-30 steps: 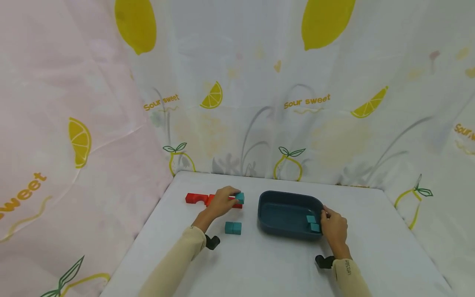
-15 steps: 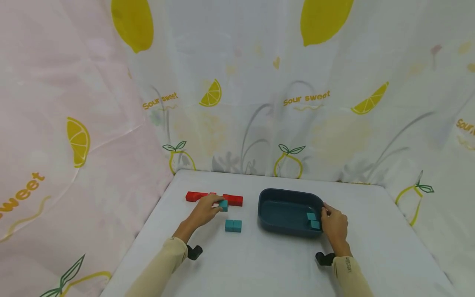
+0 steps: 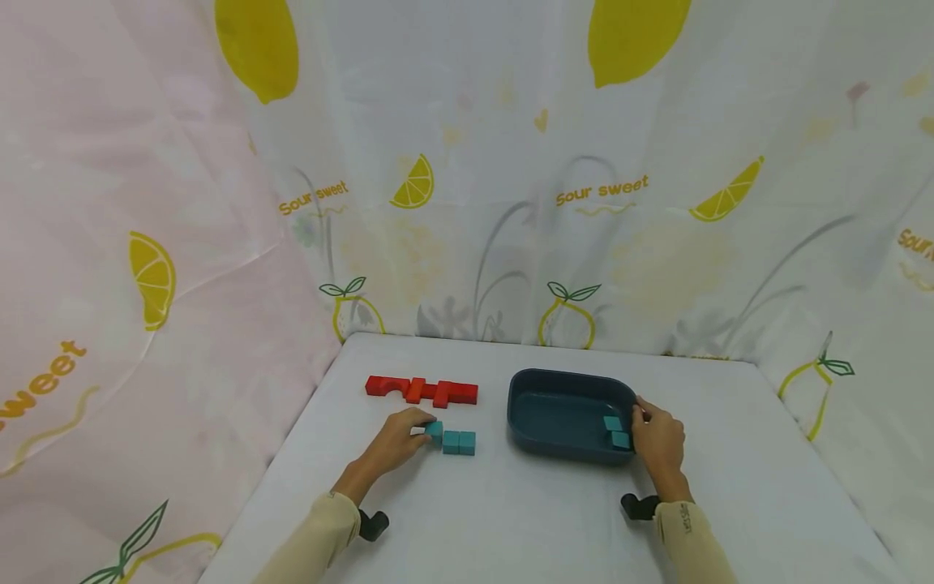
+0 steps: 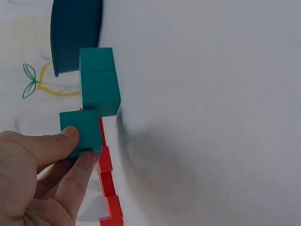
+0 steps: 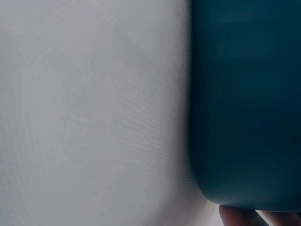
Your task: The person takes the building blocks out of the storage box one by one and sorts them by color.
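Between thumb and fingers, my left hand (image 3: pixel 395 443) pinches a teal cube (image 4: pixel 81 132), just left of a pair of teal cubes (image 3: pixel 459 443) that stand side by side. In the head view a narrow gap shows between the held cube and the pair. My right hand (image 3: pixel 659 442) grips the right end of a dark blue rectangular tub (image 3: pixel 554 453), with the thumb at the rim. Two more teal cubes (image 3: pixel 617 432) lie inside, near that end. In the right wrist view only fingertips (image 5: pixel 237 215) appear, against the tub wall.
Behind the left hand, a row of red blocks (image 3: pixel 461 393) lies on the white table (image 3: pixel 525 519), including an arch-shaped one (image 3: pixel 387 385). A lemon-print curtain (image 3: pixel 474 243) hangs behind the table and along its sides.
My left hand has brought the teal cube from above the red blocks toward me and leftward, down beside the teal pair. The right hand and tub have stayed put.
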{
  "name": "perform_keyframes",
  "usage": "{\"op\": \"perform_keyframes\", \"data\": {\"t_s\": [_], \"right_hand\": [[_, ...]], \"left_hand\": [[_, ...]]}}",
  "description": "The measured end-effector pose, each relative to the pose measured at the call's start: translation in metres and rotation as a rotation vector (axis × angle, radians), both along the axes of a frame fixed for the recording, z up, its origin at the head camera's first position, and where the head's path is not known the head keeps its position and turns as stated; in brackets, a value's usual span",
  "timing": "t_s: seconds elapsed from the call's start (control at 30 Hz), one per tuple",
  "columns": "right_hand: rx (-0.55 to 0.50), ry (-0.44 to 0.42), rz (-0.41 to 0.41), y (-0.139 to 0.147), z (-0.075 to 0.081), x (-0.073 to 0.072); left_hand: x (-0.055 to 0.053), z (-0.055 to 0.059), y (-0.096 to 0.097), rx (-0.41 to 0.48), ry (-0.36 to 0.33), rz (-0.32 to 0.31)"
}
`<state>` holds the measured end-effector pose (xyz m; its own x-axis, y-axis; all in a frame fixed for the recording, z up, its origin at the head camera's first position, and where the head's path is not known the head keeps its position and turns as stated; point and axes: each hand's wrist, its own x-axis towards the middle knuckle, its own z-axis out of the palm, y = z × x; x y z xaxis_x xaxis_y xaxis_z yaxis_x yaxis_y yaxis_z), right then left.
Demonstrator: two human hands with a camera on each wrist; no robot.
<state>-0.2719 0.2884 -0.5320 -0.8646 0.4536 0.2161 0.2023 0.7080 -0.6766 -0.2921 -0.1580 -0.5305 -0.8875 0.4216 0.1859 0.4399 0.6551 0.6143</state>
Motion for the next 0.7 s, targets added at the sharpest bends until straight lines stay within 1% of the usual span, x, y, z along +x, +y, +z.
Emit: {"op": "perform_keyframes", "data": {"t_s": [0.13,0.4,0.6,0.7], "right_hand": [[-0.008,-0.004,-0.004,0.0,0.0,0.001],[-0.002,-0.002,-0.009,-0.002,0.0,0.002],[0.01,0.014,0.0,-0.002,0.0,0.003],[0.027,0.042,0.006,-0.001,0.0,0.003]], "left_hand": [[0.003,-0.004,0.001,0.006,-0.015,-0.009],[0.007,-0.011,0.001,0.025,-0.027,-0.006],[0.007,-0.014,0.0,0.031,-0.025,-0.013],[0.007,-0.014,0.0,0.039,-0.028,-0.013]]}}
